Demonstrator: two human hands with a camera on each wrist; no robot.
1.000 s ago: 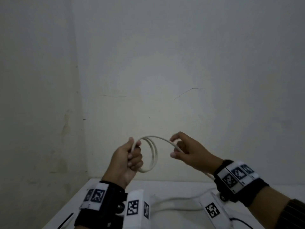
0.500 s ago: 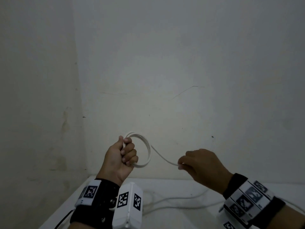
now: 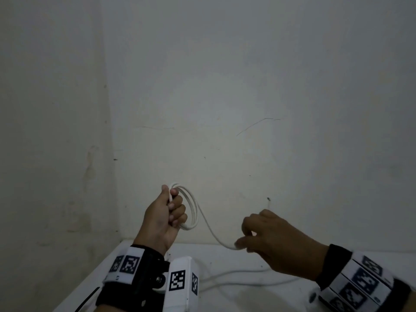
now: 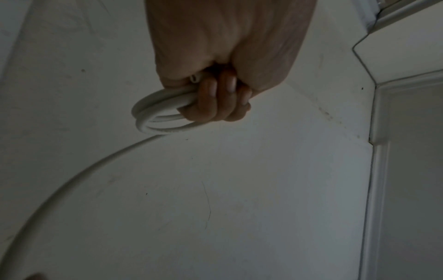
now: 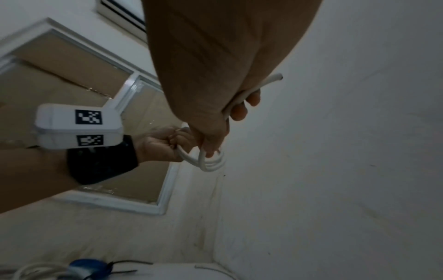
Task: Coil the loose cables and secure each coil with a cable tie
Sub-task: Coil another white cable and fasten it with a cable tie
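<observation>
While fisted, hand [image 3: 165, 218] around coil [image 3: 191, 208]

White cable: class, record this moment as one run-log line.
stage: coiling | left hand: grips white cable coil | right hand: pinches cable strand | cable tie: not seen | table: loose cable

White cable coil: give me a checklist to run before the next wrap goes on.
1. Left hand grips the white round cable coil: ok.
2. Loops lie together, not splayed: ok.
3. Right hand pinches the free run of cable: ok.
4. The run from coil to right hand hangs without knots: ok.
5. Slack left on the white table: ok.
6. Cable tie within reach: cannot tell.
</observation>
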